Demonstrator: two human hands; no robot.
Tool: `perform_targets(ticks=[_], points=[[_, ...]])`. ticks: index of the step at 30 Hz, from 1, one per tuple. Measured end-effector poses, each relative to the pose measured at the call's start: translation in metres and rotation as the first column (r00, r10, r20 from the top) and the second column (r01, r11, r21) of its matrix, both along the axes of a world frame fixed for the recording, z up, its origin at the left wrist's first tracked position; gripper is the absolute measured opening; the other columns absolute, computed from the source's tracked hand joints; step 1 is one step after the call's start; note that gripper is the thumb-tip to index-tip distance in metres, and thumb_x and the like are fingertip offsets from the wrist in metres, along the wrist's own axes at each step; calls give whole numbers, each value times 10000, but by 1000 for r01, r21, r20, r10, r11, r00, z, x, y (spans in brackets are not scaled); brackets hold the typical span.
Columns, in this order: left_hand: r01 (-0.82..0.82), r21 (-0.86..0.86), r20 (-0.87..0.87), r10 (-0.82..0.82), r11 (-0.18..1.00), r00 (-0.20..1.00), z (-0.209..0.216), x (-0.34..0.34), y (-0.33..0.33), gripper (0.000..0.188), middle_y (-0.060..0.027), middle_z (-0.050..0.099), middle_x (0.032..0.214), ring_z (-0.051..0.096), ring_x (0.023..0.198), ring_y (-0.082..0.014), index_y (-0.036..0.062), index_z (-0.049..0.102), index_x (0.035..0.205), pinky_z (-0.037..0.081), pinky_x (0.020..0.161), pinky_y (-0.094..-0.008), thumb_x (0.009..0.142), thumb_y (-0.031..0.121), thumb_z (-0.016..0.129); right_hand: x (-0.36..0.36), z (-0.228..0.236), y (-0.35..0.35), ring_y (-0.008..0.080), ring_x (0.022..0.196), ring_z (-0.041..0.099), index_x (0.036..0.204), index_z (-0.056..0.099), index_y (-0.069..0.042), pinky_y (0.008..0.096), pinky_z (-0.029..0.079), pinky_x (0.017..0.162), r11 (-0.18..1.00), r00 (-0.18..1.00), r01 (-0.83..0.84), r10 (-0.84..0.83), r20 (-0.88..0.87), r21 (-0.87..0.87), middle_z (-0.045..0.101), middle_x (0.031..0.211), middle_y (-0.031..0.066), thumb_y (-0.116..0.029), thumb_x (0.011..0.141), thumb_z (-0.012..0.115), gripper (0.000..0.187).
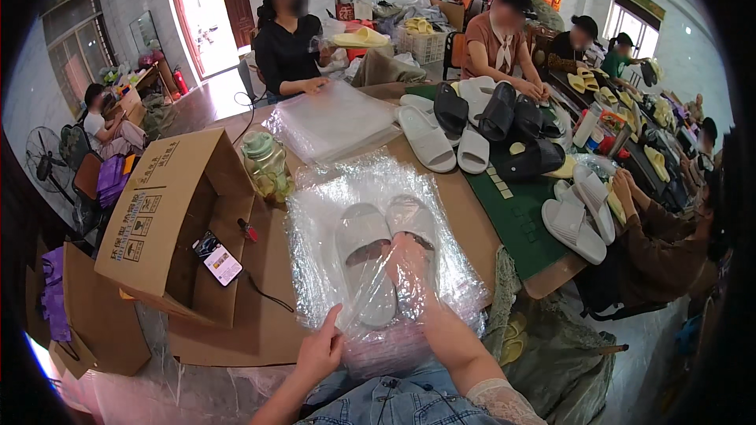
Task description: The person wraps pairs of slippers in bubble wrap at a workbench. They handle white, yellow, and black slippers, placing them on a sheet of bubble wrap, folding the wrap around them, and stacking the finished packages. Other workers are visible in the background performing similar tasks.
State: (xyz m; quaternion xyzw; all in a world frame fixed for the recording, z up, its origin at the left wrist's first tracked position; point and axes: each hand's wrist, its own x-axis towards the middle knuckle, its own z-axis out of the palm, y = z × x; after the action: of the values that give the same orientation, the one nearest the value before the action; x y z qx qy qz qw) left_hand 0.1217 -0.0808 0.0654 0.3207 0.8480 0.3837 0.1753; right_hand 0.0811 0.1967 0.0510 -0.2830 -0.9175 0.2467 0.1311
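A pair of light grey slide slippers (366, 291) lies side by side, toes pointing away from me, inside a clear plastic bag (370, 220). The bag rests on a thick stack of similar clear bags (315, 236). My right hand (407, 267) reaches into the bag and grips the right slipper at its strap; the fingertips are hidden under the strap. At the bag's near left edge, my left hand (321, 350) pinches the plastic, thumb up and fingers curled.
On the left, an open cardboard box (165, 228) holds a phone (216, 258); a green bottle (266, 161) stands behind it. More clear bags (335, 118) lie ahead. Grey and black slippers (496, 110) crowd a green mat (524, 220) at right. Several people work around the table.
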Motion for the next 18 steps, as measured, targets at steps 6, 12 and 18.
perform_targets(ticks=[6,12,18], points=[[179,-139,164,-156,974,974,41,-17,-5,811,-102,689,822,653,688,-248,136,352,1560,524,671,-387,857,204,752,10,3,-7,421,979,676,1068,609,47,500,545,855,1000,1000,-8,8,-23,-3,654,1035,265,-325,876,727,434],[-14,107,66,7,994,998,31,-69,-2,674,-65,708,895,668,758,-214,80,537,1441,540,712,-343,853,281,798,36,-3,-15,382,1068,639,1176,566,10,494,534,880,996,984,-38,52,-169,85,627,1091,223,-390,886,723,518],[62,200,-485,44,978,873,11,-111,83,566,-212,549,1424,487,1345,-382,34,541,1417,410,1109,-456,929,277,696,37,-29,-12,394,984,655,1159,608,-7,487,537,818,990,968,-51,81,-239,130,650,1068,194,-318,894,720,424]])
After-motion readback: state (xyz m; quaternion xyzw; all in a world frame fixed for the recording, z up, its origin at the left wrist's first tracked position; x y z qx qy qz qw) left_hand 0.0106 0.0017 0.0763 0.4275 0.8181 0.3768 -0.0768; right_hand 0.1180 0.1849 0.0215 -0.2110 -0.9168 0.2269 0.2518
